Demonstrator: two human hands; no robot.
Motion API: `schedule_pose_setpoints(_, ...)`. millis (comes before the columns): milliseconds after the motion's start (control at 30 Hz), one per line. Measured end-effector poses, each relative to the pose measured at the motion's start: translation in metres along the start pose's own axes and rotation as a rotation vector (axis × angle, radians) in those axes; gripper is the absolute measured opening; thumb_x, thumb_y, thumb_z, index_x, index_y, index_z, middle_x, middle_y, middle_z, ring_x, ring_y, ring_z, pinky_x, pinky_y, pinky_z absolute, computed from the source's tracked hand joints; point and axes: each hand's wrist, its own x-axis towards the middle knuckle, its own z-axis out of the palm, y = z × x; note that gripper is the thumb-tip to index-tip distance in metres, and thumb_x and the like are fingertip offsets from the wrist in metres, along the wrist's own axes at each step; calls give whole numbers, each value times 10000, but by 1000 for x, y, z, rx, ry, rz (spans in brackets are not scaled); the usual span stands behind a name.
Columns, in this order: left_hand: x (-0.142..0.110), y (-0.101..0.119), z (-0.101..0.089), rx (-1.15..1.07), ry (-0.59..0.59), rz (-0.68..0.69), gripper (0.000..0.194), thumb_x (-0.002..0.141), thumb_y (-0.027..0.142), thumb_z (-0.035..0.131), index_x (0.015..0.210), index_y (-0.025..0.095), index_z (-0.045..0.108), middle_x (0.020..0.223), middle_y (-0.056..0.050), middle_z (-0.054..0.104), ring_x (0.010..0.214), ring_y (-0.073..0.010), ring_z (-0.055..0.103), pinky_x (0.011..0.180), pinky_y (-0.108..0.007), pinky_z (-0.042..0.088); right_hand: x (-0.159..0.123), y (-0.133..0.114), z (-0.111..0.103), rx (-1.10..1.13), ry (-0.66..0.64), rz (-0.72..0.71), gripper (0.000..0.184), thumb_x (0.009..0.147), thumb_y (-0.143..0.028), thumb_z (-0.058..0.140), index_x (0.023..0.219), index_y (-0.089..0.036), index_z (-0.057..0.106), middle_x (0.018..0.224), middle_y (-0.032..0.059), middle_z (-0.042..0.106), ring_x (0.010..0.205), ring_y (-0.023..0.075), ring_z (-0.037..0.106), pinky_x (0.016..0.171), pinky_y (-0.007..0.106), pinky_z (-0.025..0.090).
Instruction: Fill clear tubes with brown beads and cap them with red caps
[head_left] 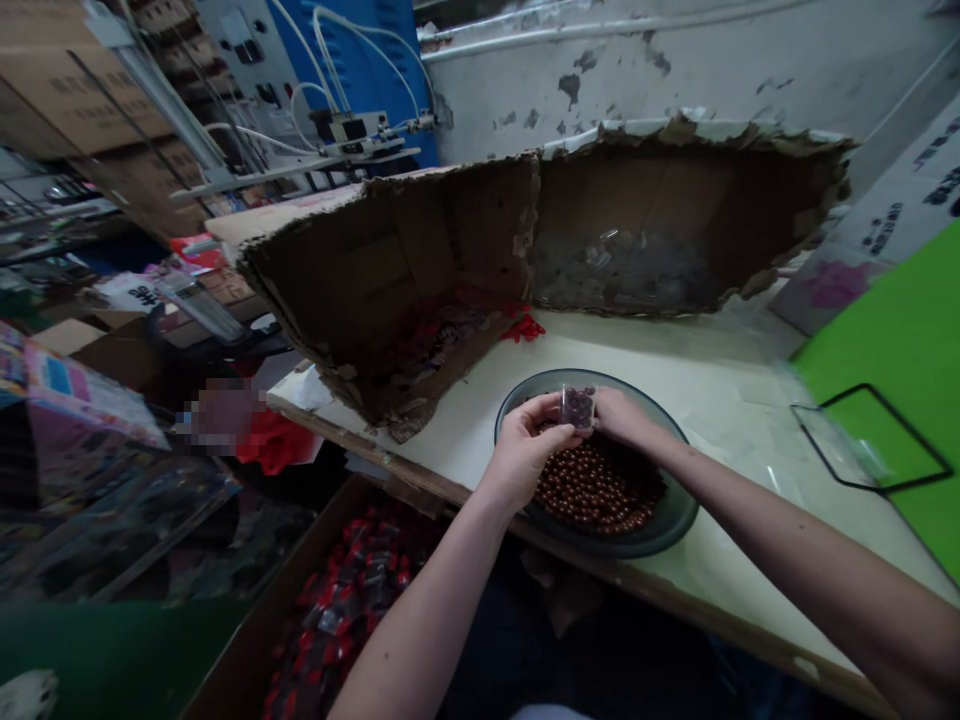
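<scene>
My left hand (529, 440) pinches a small clear plastic container (577, 408) between thumb and fingers. Dark brown round pieces show through its wall. Close behind it is my right hand (615, 412), above the bowl; its fingers are mostly hidden by the container, so I cannot see what they hold. Below both hands stands a wide grey-green bowl (679, 520) with many shiny brown balls (600, 490) in it.
On the pale table (465, 450), a torn cardboard box (337, 270) holds red pieces; another cardboard compartment (675, 200) holds clear plastic containers. Below left, a carton of red-capped containers (337, 600) stands. A green panel (900, 370) with a black wire frame is at right.
</scene>
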Motion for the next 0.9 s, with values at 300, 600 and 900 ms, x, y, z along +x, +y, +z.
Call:
schedule_pose_setpoints(300,6,-22,-12,4,61,30,238,720,260,736,884,154,598,913,-36,671,865,-148,651,781,-263,511,-37,0,-27,412,11,62,320,875,-427,502,1044,-201,652,940,34,715,797,192,648,686,275,473)
schedule_pose_setpoints(600,8,-37,-14,119,-39,-8,226,803,308,669,945,160,574,1012,-76,679,888,-171,662,765,-283,535,-88,-34,-67,1267,46,113,527,804,-392,685,1288,-263,523,881,16,676,774,150,631,714,274,482)
schedule_pose_setpoints(900,3,-36,2,157,-121,-72,294,795,332,669,1013,148,600,990,-78,665,831,-161,651,727,-276,542,-85,-39,-71,1398,137,214,437,717,-406,758,1112,-236,679,943,37,696,828,162,634,749,284,505)
